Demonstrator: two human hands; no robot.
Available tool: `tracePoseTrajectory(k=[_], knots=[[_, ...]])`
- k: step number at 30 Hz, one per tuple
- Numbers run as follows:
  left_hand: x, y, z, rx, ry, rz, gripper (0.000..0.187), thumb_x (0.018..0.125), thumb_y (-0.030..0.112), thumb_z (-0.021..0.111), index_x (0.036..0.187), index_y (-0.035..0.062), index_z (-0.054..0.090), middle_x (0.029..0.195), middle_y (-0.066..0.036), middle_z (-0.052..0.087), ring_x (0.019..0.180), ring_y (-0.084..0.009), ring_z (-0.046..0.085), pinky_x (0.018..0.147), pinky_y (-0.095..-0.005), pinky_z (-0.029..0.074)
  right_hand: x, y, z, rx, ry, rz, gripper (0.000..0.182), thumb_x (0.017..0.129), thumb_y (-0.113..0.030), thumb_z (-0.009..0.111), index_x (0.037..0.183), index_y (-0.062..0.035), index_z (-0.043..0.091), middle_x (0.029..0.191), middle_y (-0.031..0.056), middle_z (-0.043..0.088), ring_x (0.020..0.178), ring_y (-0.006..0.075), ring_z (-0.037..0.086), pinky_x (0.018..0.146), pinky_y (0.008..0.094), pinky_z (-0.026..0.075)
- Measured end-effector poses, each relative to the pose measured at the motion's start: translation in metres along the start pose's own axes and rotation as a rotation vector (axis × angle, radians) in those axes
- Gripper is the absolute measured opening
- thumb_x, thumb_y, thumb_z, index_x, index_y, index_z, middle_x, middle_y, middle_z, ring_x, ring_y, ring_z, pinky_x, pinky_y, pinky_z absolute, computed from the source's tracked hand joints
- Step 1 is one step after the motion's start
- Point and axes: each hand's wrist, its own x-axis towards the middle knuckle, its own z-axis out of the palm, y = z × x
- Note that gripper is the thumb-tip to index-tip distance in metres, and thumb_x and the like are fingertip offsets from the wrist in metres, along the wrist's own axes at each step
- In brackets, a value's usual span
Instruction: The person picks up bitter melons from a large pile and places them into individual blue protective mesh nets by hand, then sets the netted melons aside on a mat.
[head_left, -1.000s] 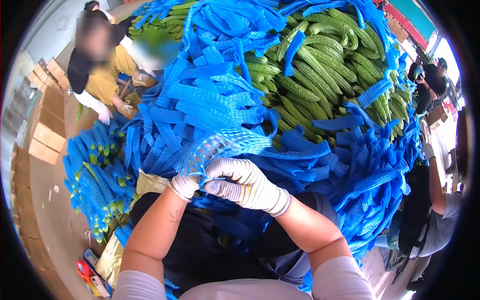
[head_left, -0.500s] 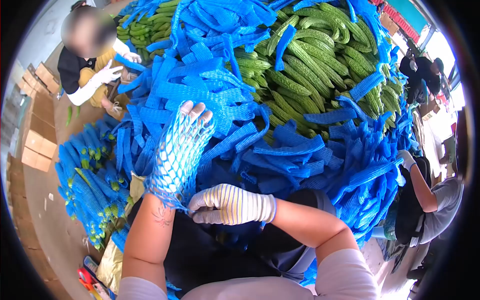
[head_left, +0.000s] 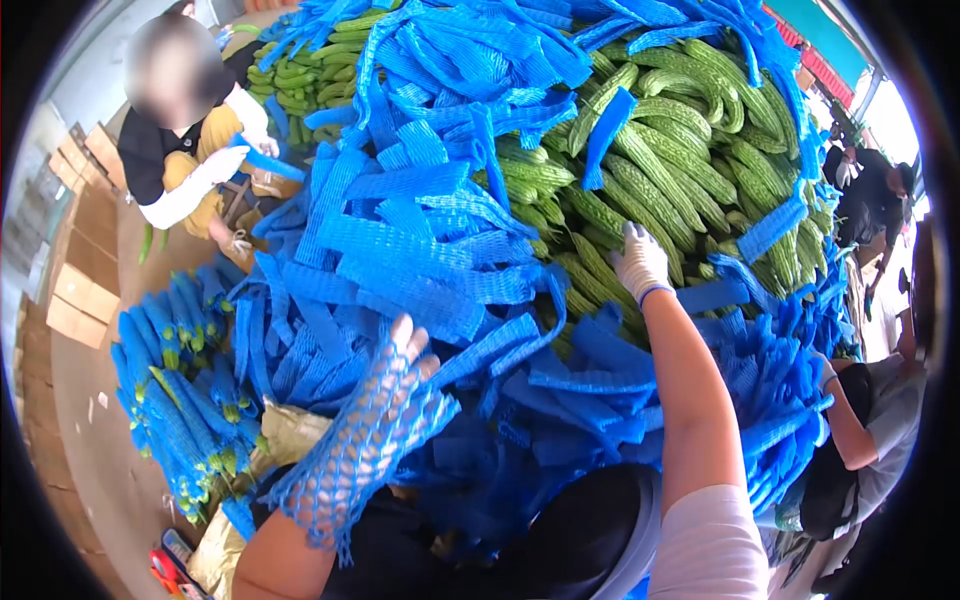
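Observation:
My left hand (head_left: 385,385), gloved, is inside a blue foam net sleeve (head_left: 350,450) that stretches from the fingers down over the forearm. Its fingertips stick out of the far end, apart and holding nothing. My right hand (head_left: 642,265), in a white striped glove, reaches out onto the heap of green bitter gourds (head_left: 660,190). Its fingers point forward against the gourds, and part of them is hidden from above. Loose blue foam net sleeves (head_left: 400,250) lie heaped just beyond my left hand.
Sleeved gourds (head_left: 185,400) are stacked at the left by cardboard boxes (head_left: 90,270). A co-worker (head_left: 190,150) sits at the upper left with a blue sleeve. Another person's arm (head_left: 850,430) is close at the right. Red-handled scissors (head_left: 163,565) lie at the lower left.
My right hand has left the sleeve's edge at my left wrist and moved forward and right onto the gourds. My left hand has moved down, with the sleeve still around it.

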Motion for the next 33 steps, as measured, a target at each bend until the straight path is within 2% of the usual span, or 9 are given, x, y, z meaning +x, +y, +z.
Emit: tracePoseTrajectory(k=[3, 6, 9, 13, 18, 24, 28, 30, 33], knots=[[-0.009, 0.014, 0.011, 0.241, -0.082, -0.147, 0.081, 0.089, 0.020, 0.065, 0.152, 0.0135, 0.013, 0.149, -0.010, 0.032, 0.126, -0.0265, 0.047, 0.095, -0.0433, 0.049, 0.031, 0.019, 0.045, -0.221, 0.052, 0.030, 0.058, 0.081, -0.022, 0.062, 0.134, -0.0054, 0.043, 0.125, 0.0150, 0.053, 0.120, 0.0280, 0.050, 0.097, 0.0414, 0.042], [0.012, -0.005, -0.018, 0.383, -0.252, -0.114, 0.075, 0.087, 0.062, 0.055, 0.147, 0.0269, 0.029, 0.146, -0.001, 0.035, 0.111, -0.0185, 0.053, 0.083, -0.0358, 0.051, 0.055, 0.018, 0.064, -0.366, 0.009, 0.129, 0.063, 0.080, -0.026, 0.065, 0.136, -0.0082, 0.043, 0.118, 0.0122, 0.058, 0.112, 0.0258, 0.056, 0.095, 0.0390, 0.043], [0.011, 0.010, 0.011, 0.322, -0.026, -0.287, 0.067, 0.092, 0.035, 0.061, 0.147, 0.0163, 0.029, 0.144, -0.007, 0.037, 0.113, -0.0258, 0.056, 0.086, -0.0368, 0.056, 0.042, -0.003, 0.046, -0.336, -0.105, 0.063, 0.062, 0.071, -0.035, 0.076, 0.123, -0.0101, 0.054, 0.114, 0.0100, 0.060, 0.109, 0.0250, 0.057, 0.093, 0.0378, 0.044], [0.010, 0.007, 0.016, 0.443, -0.001, -0.284, 0.064, 0.089, 0.053, 0.059, 0.137, 0.0140, 0.043, 0.121, -0.012, 0.054, 0.102, -0.0215, 0.060, 0.079, -0.0335, 0.055, 0.011, 0.001, 0.020, -0.162, -0.054, 0.009, 0.050, 0.068, -0.034, 0.078, 0.108, -0.0091, 0.060, 0.111, 0.0109, 0.060, 0.108, 0.0273, 0.057, 0.092, 0.0376, 0.046], [-0.003, 0.014, 0.020, 0.408, 0.007, -0.455, 0.056, 0.094, 0.038, 0.059, 0.142, 0.0178, 0.040, 0.128, -0.012, 0.049, 0.096, -0.0184, 0.057, 0.085, -0.0349, 0.052, -0.065, 0.041, -0.067, -0.018, -0.084, -0.085, 0.052, 0.069, -0.027, 0.075, 0.113, -0.0051, 0.059, 0.105, 0.0149, 0.063, 0.098, 0.0324, 0.062, 0.086, 0.0404, 0.050], [-0.035, -0.010, 0.010, 0.552, -0.456, 0.004, 0.077, 0.084, 0.022, 0.072, 0.147, 0.0111, 0.029, 0.136, -0.010, 0.044, 0.115, -0.0234, 0.051, 0.091, -0.0384, 0.050, -0.182, 0.019, -0.165, 1.314, 0.107, 0.093, 0.056, 0.074, -0.026, 0.076, 0.120, -0.0019, 0.055, 0.105, 0.0105, 0.064, 0.095, 0.0225, 0.062, 0.085, 0.0339, 0.048], [-0.066, -0.027, 0.018, 0.666, -0.654, 0.224, 0.095, 0.074, 0.005, 0.078, 0.149, 0.0034, 0.020, 0.145, -0.022, 0.032, 0.134, -0.0339, 0.036, 0.105, -0.0450, 0.040, -0.206, -0.061, -0.188, 1.851, -0.254, -0.100, 0.056, 0.078, -0.028, 0.075, 0.122, -0.0028, 0.050, 0.107, 0.0074, 0.062, 0.100, 0.0185, 0.059, 0.088, 0.0327, 0.048], [-0.083, -0.022, 0.029, 1.157, -0.670, 1.086, 0.098, 0.073, 0.011, 0.081, 0.149, 0.0032, 0.020, 0.146, -0.025, 0.030, 0.136, -0.0393, 0.033, 0.106, -0.0465, 0.038, -0.216, -0.098, -0.188, 2.034, -0.440, -0.106, 0.057, 0.079, -0.026, 0.075, 0.123, -0.0020, 0.048, 0.109, 0.0074, 0.061, 0.101, 0.0184, 0.059, 0.090, 0.0322, 0.047], [-0.075, -0.022, 0.026, 1.136, -0.622, 1.223, 0.094, 0.073, 0.018, 0.081, 0.147, 0.0026, 0.024, 0.142, -0.026, 0.037, 0.130, -0.0420, 0.040, 0.106, -0.0471, 0.037, -0.230, -0.134, -0.170, 2.154, -0.623, -0.066, 0.051, 0.084, -0.026, 0.072, 0.125, -0.0040, 0.051, 0.115, 0.0063, 0.060, 0.109, 0.0205, 0.058, 0.097, 0.0367, 0.045]])
